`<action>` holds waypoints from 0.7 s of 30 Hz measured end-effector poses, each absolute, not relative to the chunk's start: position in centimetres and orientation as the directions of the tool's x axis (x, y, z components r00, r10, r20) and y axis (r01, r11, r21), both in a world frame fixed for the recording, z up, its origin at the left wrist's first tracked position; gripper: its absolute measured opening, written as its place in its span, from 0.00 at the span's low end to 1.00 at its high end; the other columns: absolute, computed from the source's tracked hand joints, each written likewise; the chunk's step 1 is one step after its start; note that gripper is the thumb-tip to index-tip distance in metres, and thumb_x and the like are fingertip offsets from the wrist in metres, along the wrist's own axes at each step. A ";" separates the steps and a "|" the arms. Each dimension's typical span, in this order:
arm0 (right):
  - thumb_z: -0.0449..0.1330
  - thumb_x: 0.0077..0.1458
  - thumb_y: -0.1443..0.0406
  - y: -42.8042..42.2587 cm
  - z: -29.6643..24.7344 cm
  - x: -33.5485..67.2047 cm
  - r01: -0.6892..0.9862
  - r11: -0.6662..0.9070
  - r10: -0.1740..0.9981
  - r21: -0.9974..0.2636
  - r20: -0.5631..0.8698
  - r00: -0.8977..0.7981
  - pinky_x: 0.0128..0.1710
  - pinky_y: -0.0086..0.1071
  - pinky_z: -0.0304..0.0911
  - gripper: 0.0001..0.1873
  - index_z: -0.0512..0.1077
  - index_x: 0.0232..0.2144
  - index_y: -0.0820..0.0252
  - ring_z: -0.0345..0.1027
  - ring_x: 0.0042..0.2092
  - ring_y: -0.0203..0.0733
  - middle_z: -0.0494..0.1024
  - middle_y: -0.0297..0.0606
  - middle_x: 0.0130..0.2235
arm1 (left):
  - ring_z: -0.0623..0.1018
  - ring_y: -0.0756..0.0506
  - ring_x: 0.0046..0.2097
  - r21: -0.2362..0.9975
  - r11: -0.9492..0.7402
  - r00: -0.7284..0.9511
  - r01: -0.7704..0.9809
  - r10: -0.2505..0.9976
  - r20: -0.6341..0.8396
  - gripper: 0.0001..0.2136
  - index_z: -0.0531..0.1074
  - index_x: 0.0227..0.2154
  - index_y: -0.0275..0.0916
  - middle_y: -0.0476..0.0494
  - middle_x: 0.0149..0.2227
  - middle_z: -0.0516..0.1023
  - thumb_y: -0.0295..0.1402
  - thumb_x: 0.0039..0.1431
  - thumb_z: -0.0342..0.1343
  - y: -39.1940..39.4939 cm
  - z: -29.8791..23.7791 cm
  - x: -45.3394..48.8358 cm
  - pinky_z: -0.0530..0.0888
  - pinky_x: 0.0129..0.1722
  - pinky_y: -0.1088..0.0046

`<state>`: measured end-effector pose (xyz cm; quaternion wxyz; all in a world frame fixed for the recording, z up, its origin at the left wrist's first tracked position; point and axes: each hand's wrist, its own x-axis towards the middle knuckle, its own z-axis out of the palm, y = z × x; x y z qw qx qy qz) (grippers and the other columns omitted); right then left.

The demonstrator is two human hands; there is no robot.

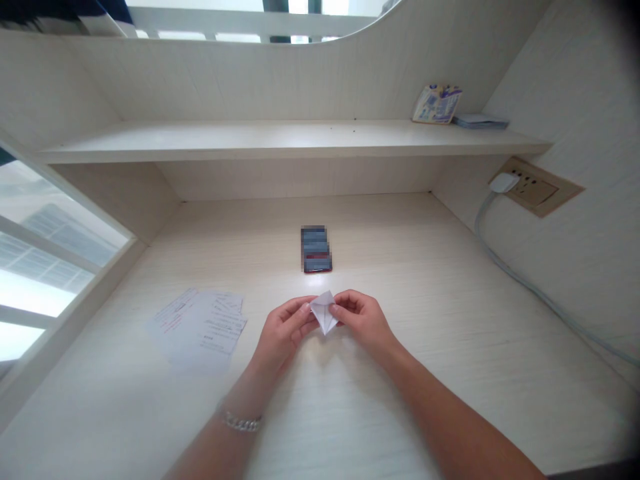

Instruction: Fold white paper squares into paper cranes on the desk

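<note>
Folded paper (324, 312), small, white and creased to a point at its lower end, is pinched between both hands just above the desk (450, 320), directly in front of the wearer. I record the left hand (285, 331) gripping its left edge, thumb on top, with the fingers curled underneath and the wrist angled inward. The right hand (363, 320) grips the right edge in a mirrored pose: knuckles up, fingertips bunched at the paper. The two sets of fingertips lie close together, with the paper between them. Both forearms enter from the bottom of the view and converge toward the centre. I note a chain bracelet (240, 421) on the left wrist.

Beyond the hands, a phone (316, 249) lies flat on the desk, apart from them; its screen is blurred. To the left of the left hand, near it but not touching, lies a loose spread of printed sheets (200, 325). Well beyond and to the right of the right hand, a white plug (504, 182) sits in a wall socket plate (537, 187), and its cable (525, 283) runs down along the wall. Far above, a shelf (280, 140) carries a small packet (436, 104) at its right end.
</note>
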<state>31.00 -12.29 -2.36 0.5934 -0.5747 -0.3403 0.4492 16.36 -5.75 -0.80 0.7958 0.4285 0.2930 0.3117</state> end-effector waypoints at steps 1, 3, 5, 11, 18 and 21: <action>0.63 0.44 0.63 -12.3 -2.3 31.0 -0.163 -0.068 0.922 -0.984 -0.124 0.366 0.27 0.28 0.64 0.09 0.72 0.28 0.62 0.68 0.29 0.37 0.75 0.36 0.28 | 0.77 0.43 0.40 0.837 0.477 0.639 -0.268 0.739 -0.216 0.12 0.75 0.38 0.32 0.35 0.39 0.78 0.33 0.52 0.57 -5.8 -0.8 16.4 0.71 0.43 0.64; 0.63 0.44 0.63 -12.3 -2.2 30.9 -0.181 -0.076 0.923 -0.981 -0.138 0.358 0.26 0.28 0.64 0.09 0.72 0.29 0.62 0.68 0.29 0.37 0.75 0.36 0.28 | 0.77 0.43 0.40 0.810 0.518 0.642 -0.274 0.726 -0.247 0.12 0.74 0.38 0.32 0.35 0.38 0.78 0.32 0.52 0.57 -5.8 -0.9 16.5 0.71 0.42 0.63; 0.62 0.45 0.62 -12.4 -2.1 30.8 -0.178 -0.082 0.931 -0.981 -0.139 0.336 0.27 0.28 0.64 0.10 0.73 0.30 0.62 0.69 0.30 0.37 0.76 0.36 0.29 | 0.77 0.43 0.39 0.810 0.524 0.639 -0.264 0.723 -0.260 0.11 0.75 0.38 0.32 0.36 0.37 0.79 0.30 0.51 0.59 -5.8 -1.0 16.5 0.72 0.42 0.64; 0.62 0.45 0.61 -12.3 -1.9 30.6 -0.150 -0.068 0.939 -0.986 -0.114 0.324 0.29 0.31 0.65 0.11 0.75 0.31 0.62 0.69 0.30 0.39 0.77 0.38 0.30 | 0.77 0.43 0.39 0.801 0.536 0.656 -0.268 0.710 -0.256 0.09 0.76 0.35 0.32 0.37 0.37 0.79 0.31 0.52 0.58 -5.8 -1.0 16.5 0.71 0.43 0.64; 0.61 0.46 0.61 -12.4 -2.0 30.7 -0.145 -0.058 0.944 -0.988 -0.102 0.314 0.29 0.30 0.64 0.10 0.74 0.30 0.61 0.69 0.30 0.39 0.76 0.37 0.29 | 0.77 0.45 0.37 0.810 0.540 0.670 -0.230 0.691 -0.271 0.09 0.77 0.34 0.33 0.38 0.35 0.79 0.28 0.47 0.60 -5.7 -0.8 16.2 0.72 0.40 0.67; 0.60 0.47 0.62 -12.5 -2.1 30.7 -0.107 -0.053 0.946 -0.993 -0.084 0.312 0.30 0.30 0.64 0.09 0.74 0.30 0.62 0.68 0.30 0.38 0.76 0.36 0.29 | 0.77 0.44 0.36 0.841 0.505 0.663 -0.191 0.699 -0.269 0.12 0.77 0.34 0.34 0.39 0.34 0.79 0.24 0.43 0.61 -5.6 -1.0 16.3 0.72 0.38 0.68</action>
